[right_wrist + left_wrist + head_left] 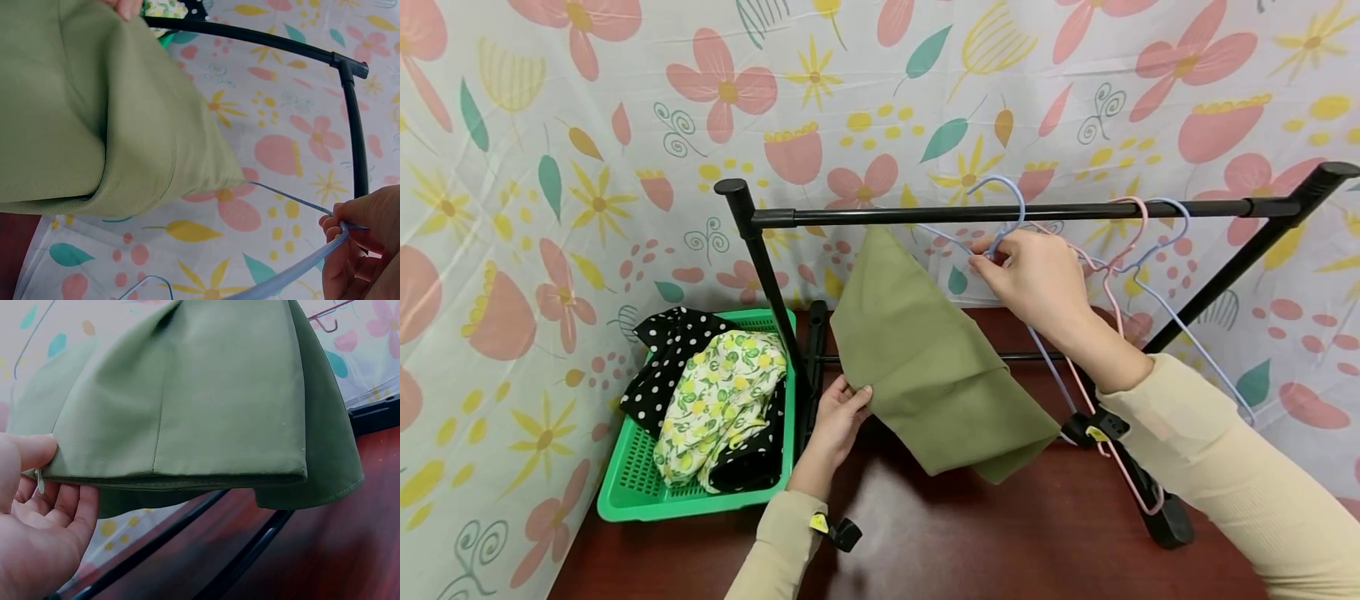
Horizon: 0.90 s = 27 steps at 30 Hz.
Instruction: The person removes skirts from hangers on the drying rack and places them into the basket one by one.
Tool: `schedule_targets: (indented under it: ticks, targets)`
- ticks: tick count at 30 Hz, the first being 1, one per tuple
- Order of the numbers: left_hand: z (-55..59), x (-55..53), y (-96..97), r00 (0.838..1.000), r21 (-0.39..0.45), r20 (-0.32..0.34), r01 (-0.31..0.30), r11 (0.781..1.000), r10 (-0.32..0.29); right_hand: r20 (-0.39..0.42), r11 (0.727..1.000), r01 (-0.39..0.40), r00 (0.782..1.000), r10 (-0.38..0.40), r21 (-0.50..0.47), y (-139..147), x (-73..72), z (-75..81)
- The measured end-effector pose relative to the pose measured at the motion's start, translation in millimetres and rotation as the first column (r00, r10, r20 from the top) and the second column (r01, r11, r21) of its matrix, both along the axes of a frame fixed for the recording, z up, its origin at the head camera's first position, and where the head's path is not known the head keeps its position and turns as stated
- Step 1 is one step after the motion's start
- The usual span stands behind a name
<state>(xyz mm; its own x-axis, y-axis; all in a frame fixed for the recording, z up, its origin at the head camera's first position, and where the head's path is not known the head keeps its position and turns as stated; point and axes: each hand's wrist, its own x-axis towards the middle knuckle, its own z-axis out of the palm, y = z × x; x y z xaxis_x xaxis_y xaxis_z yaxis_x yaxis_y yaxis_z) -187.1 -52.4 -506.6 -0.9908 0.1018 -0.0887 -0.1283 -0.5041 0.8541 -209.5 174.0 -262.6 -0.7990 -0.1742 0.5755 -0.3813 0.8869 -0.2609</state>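
Observation:
An olive-green garment [940, 358] slants below the rail, its upper corner over one arm of a light-blue hanger [951, 239]. My left hand [838, 421] pinches the garment's left edge between thumb and fingers. A small zipper pull [40, 481] hangs by that thumb in the left wrist view. My right hand [1037, 271] grips the neck of the hanger, just under the black rail [887, 216], and the hook curves up over the rail's height. In the right wrist view, the hanger's thin arm [287, 195] runs from my fingers into the garment.
A green basket [613, 492] at left holds a lemon-print cloth [722, 400] and black polka-dot fabric [673, 350]. A pink hanger [1108, 287] and another blue hanger [1187, 329] hang at the rail's right. The rack stands on a dark red-brown table [1000, 542] before a floral curtain [865, 83].

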Motion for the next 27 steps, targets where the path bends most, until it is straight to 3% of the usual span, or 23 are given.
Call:
schedule_targets:
  ticks: [14,27]
  targets:
    - [28.5,6.3,-17.1,0.997,-0.084,-0.071,-0.025,0.996,0.019,-0.033,0.999,0.037,0.999,-0.036,0.017,1.3,1.3,-3.8]
    - [56.5,8.6,-27.0,0.981,-0.139,-0.165,0.080,0.987,-0.103,-0.008,0.999,0.039,0.999,-0.039,-0.006,5.7,-1.6,-8.0]
